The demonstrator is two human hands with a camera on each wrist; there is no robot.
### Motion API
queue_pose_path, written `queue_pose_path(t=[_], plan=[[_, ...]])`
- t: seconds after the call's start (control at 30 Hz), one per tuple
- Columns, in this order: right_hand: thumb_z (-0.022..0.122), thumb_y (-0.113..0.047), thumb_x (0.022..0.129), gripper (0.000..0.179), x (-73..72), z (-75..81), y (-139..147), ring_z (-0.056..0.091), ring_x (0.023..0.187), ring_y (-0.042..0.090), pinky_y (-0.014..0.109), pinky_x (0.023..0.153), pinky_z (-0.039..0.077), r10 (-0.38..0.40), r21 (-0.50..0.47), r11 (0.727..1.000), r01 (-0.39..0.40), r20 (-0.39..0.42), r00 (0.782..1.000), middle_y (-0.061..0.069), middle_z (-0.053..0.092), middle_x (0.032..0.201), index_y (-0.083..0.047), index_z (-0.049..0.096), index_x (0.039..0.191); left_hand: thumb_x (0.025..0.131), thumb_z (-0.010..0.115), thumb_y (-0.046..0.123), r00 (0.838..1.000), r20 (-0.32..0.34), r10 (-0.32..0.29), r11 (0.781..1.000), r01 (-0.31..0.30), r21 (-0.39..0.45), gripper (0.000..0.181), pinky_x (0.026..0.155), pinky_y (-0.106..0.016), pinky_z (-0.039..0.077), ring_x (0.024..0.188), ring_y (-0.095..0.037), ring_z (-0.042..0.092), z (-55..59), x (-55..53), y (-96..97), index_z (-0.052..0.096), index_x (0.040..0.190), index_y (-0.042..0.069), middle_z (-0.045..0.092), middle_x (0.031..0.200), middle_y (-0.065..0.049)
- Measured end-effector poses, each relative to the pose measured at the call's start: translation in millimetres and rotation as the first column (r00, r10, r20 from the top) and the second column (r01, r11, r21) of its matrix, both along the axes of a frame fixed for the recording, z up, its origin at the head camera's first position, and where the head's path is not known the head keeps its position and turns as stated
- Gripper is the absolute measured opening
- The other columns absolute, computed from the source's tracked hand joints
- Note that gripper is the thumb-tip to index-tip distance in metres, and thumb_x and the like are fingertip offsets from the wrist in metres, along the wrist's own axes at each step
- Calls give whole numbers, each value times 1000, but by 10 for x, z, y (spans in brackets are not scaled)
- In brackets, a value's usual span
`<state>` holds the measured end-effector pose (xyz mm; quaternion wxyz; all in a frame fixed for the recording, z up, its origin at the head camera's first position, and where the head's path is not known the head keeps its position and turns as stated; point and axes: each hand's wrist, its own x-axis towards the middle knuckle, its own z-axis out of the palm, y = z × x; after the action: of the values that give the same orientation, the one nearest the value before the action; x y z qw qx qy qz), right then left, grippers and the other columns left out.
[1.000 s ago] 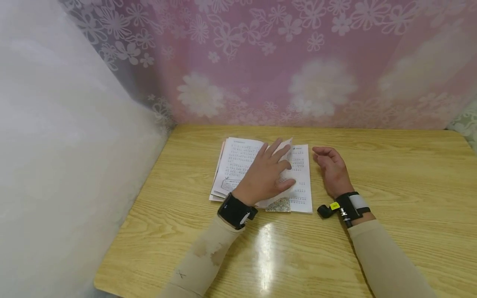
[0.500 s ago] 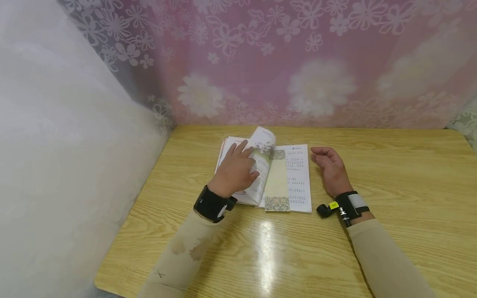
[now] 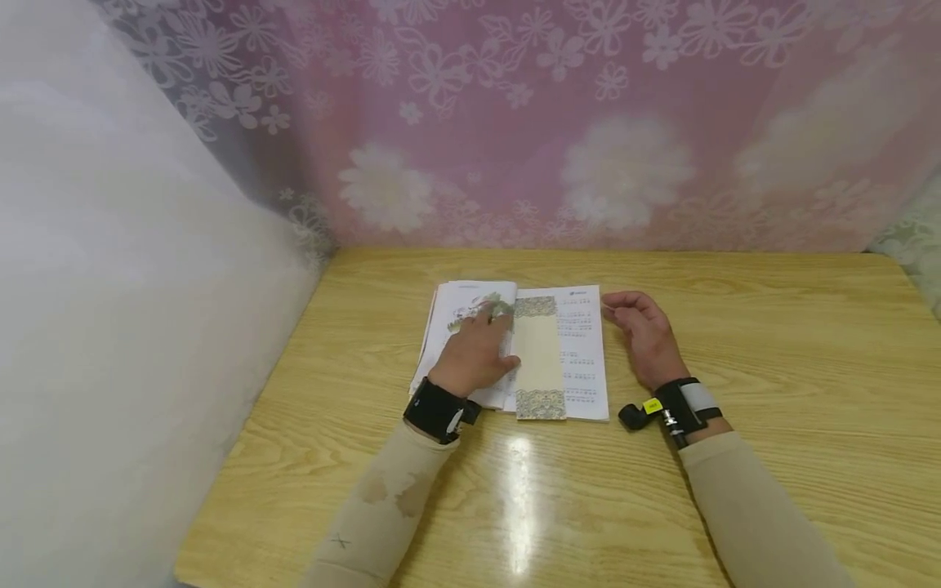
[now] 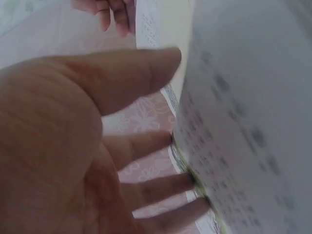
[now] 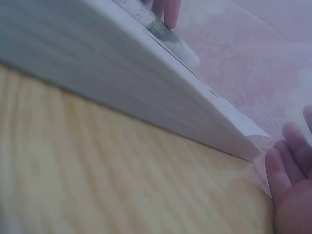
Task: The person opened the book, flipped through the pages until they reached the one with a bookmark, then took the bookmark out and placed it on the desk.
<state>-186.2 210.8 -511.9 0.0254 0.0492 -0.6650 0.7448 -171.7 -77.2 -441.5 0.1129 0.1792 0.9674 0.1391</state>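
Observation:
A thick open book (image 3: 584,347) lies on the wooden table in the head view. Along its gutter, over the right page, lies a long cream bookmark (image 3: 538,353) with patterned bands at both ends. My left hand (image 3: 474,355) rests on the left page, fingers spread over a green picture and thumb beside the bookmark. In the left wrist view that page (image 4: 243,126) bulges up near the fingertips. Beside the book's right edge, my right hand (image 3: 647,339) lies with fingers loosely curled. The right wrist view shows those fingers (image 5: 277,170) apart from the book's corner.
The wooden table (image 3: 794,351) extends around the book on all sides. A pink flowered curtain (image 3: 515,163) hangs behind its far edge, and a white sheet (image 3: 147,286) drops along the left. Each wrist wears a black strap (image 3: 437,411) with a small camera.
A page under my left hand has turned over to the left and now lies on the left side, uncovering the bookmark. My right hand has stayed beside the book.

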Motion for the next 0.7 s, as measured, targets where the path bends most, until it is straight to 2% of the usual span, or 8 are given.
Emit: queue_pose_path(t=[0.1, 0.2, 0.33, 0.43, 0.57, 0.7], plan=[[43, -13, 111, 35, -5, 1, -10, 59, 128, 17, 35, 116, 40, 2, 8, 1000, -2, 2, 1000, 23, 51, 141, 13, 51, 132, 98, 73, 39, 998, 5, 61, 998, -61, 14, 74, 103, -56, 49, 143, -49, 41, -31, -33, -7, 40, 159, 12, 31, 166, -17], [42, -15, 111, 35, -7, 6, 0, 59, 128, 17, 33, 115, 41, 2, 46, 999, -2, 7, 1000, 21, 52, 140, 12, 52, 132, 98, 72, 41, 993, 49, 107, 994, -108, 19, 74, 107, -58, 46, 144, -49, 40, -48, -56, -10, 41, 158, 12, 33, 166, -16], [42, -17, 111, 34, -3, 9, 0, 59, 128, 17, 26, 111, 43, -2, 72, 997, 0, 21, 1000, 16, 54, 139, 8, 54, 130, 96, 71, 51, 972, 157, 173, 985, -173, -12, 85, 111, -63, 39, 151, -48, 26, -64, -50, -23, 31, 164, 18, 26, 169, -16], [42, -16, 111, 34, -6, 12, -6, 60, 127, 17, 24, 109, 43, -2, 65, 998, 0, 24, 1000, 15, 55, 137, 9, 55, 130, 93, 72, 56, 954, 211, 215, 976, -213, -31, 93, 113, -67, 34, 156, -47, 15, -65, -40, -27, 25, 166, 24, 19, 171, -15], [43, -15, 111, 34, 0, 16, -12, 60, 124, 17, 23, 107, 43, 5, 58, 998, -7, 19, 1000, 17, 55, 137, 10, 55, 129, 92, 72, 57, 949, 228, 218, 976, -219, -20, 94, 115, -68, 31, 156, -47, 11, -59, -37, -36, 24, 166, 24, 15, 172, -14], [43, -15, 111, 34, 6, 19, -11, 60, 123, 16, 25, 107, 43, 14, 64, 998, -15, 16, 1000, 17, 55, 137, 11, 55, 129, 98, 65, 57, 959, 215, 184, 983, -185, -15, 88, 118, -63, 30, 155, -49, 16, -49, -55, -58, 24, 166, 19, 17, 172, -16]])
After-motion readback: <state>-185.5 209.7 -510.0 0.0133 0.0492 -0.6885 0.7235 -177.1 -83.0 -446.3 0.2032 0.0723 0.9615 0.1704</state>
